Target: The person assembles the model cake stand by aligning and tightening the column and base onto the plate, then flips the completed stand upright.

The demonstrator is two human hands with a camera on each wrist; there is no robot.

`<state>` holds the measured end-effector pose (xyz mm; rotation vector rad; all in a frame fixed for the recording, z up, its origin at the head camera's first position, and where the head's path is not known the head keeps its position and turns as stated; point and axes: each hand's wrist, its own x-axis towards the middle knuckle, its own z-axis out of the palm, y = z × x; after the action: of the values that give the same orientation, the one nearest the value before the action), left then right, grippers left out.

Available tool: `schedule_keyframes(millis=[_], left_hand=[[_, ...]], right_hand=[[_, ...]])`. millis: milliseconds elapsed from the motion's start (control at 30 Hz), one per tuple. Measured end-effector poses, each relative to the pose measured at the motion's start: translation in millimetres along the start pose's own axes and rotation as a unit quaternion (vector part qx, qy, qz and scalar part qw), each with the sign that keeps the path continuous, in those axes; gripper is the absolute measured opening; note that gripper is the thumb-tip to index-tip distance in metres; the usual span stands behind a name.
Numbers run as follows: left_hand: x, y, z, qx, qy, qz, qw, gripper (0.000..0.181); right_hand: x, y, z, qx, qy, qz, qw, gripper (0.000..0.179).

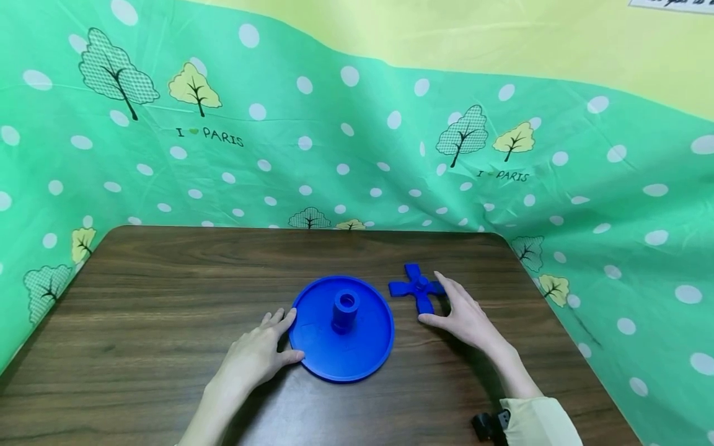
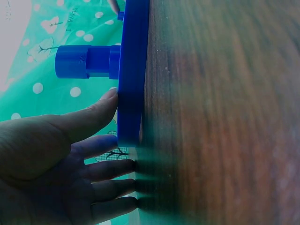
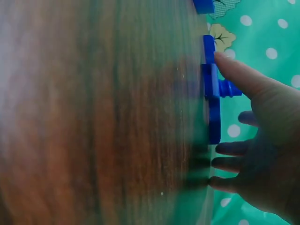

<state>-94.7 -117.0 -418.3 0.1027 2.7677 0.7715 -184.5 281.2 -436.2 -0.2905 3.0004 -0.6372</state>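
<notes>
Fingers extended, I rest the left hand against the blue disc, the right hand spread around the blue cross to the disc's right; I judge progress early: parts separate, cross not yet lifted.

Blue disc with upright post, near flat-lying blue cross
</notes>
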Motion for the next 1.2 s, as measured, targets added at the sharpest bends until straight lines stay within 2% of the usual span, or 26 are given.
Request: schedule_keyframes(millis=[267, 567, 767, 933, 1200], left_hand=[[-0.1, 1.7, -0.6, 0.001, 0.001, 0.001, 1.0, 0.078], [1.1, 1.8, -1.0, 0.005, -0.001, 0.002, 1.0, 0.079], [0.8, 0.6, 0.2, 0.004, 0.001, 0.002, 1.0, 0.079], [1.0, 0.0, 1.1, 0.005, 0.004, 0.003, 1.0, 0.079], [0.6, -0.2, 0.1, 0.002, 0.003, 0.001, 1.0, 0.079]], right_hand=[[3.0, 2, 2, -0.048, -0.004, -0.006, 0.9988, 0.104], [5.5, 0, 3, -0.076, -0.004, -0.01, 0.997, 0.105], [8.9, -2, 4, -0.076, 0.003, -0.009, 0.9971, 0.102], [11.4, -3, -1, -0.051, 0.004, 0.001, 0.9987, 0.104], [11.9, -3, -10, -0.034, 0.041, -0.005, 0.9986, 0.102]])
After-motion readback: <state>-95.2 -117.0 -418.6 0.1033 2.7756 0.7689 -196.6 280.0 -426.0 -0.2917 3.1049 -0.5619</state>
